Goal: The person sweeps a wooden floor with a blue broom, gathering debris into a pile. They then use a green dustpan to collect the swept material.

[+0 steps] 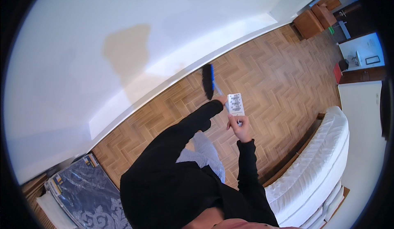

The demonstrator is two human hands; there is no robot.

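Observation:
A broom with black bristles [207, 82] and a blue edge on its head is held out in front of me, its head close to the foot of the wall. My left hand [221, 99] wraps around the pale broom handle [218, 88] a little below the head. Further down, my right hand [241, 128] has its fingers curled around the lower part of the handle. A white label [235, 104] with printed codes sits beside the handle between my two hands. What fixes it there cannot be made out.
Herringbone wood-look floor [261, 75] runs along a white wall [77, 44]. On the right stands a bed with a white mattress [311, 170]. A plastic-wrapped blue patterned mattress [89, 195] lies lower left. Brown cabinets [308, 23] and a red object [337, 73] are at the far end.

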